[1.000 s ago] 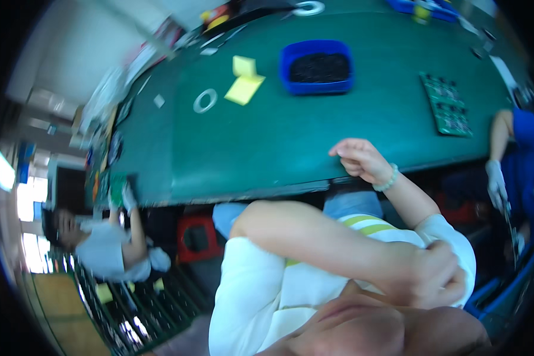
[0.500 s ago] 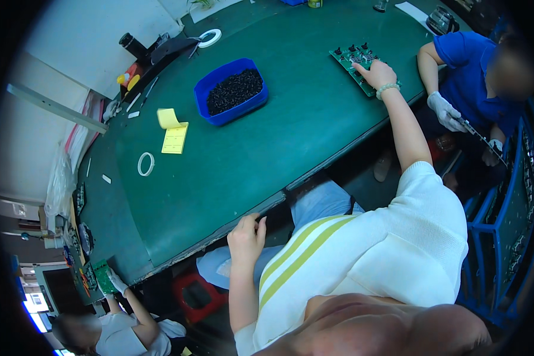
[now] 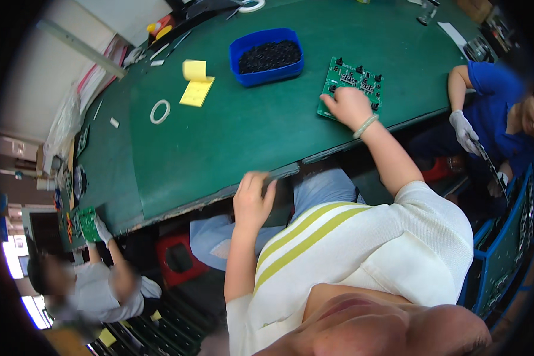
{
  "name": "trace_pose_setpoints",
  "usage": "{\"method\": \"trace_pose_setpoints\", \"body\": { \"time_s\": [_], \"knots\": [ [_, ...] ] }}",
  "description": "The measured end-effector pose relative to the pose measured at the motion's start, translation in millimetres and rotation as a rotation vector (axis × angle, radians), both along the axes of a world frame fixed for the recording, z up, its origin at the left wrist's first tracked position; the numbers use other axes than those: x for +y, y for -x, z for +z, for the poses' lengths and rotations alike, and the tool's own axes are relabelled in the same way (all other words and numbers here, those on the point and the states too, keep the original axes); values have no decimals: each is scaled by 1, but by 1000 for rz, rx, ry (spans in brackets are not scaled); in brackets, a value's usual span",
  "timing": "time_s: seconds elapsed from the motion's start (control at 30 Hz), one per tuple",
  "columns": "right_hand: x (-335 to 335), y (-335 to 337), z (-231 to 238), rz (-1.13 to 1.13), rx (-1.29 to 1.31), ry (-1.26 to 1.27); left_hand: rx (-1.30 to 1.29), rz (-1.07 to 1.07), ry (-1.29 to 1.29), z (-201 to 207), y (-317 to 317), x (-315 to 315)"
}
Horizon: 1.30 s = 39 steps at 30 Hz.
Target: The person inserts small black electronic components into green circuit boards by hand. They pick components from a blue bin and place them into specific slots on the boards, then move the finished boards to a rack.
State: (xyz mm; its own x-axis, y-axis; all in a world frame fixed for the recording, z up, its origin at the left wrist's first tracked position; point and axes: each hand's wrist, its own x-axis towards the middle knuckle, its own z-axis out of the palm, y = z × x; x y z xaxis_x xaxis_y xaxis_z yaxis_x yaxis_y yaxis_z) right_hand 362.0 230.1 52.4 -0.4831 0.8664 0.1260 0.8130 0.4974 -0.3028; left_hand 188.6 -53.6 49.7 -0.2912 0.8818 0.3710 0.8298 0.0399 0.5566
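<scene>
A green circuit board (image 3: 351, 76) with black knobs and small digit displays lies on the green table, right of the blue bin. My right hand (image 3: 349, 108) is over its near edge, closed on the board with the thumb pointing left; the undersides of the fingers are hidden. By the table's front edge hovers my left hand (image 3: 254, 202), thumb apart from loosely bent fingers, holding nothing. The blue bin (image 3: 267, 76) contains many small black parts.
Left of the bin lie a yellow notepad (image 3: 197, 94) and a white tape ring (image 3: 159, 111). At right, a person in blue (image 3: 497, 89) wears white gloves and holds a board beside a blue rack (image 3: 486, 267). Another gloved person (image 3: 110, 291) holds a green board at lower left.
My right hand has drawn the circuit board left and nearer, turning it. My left hand has lifted slightly toward the table edge, its thumb spreading. The whole view has shifted.
</scene>
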Motion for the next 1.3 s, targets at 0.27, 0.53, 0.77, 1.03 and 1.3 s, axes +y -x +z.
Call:
{"method": "trace_pose_setpoints", "body": {
  "time_s": [0.27, 0.53, 0.77, 1.03, 1.3],
  "knots": [
    [-65, 92, 2, 349, -67, 63, -73, -55, -63, -11, -25, 52],
    [-52, 132, -15, 651, 428, 418, -18, 144, -232, -30, -25, 72],
    [15, 132, 15, 122, 1321, 1734, 267, 135, 118, -33, 11, 50],
    [8, 164, -4, 333, 1037, 1816, 216, 176, 149, -19, 78, 0],
    [-34, 192, 4, 645, 744, 1834, -262, 353, -291, 30, 81, 48]
  ]
}}
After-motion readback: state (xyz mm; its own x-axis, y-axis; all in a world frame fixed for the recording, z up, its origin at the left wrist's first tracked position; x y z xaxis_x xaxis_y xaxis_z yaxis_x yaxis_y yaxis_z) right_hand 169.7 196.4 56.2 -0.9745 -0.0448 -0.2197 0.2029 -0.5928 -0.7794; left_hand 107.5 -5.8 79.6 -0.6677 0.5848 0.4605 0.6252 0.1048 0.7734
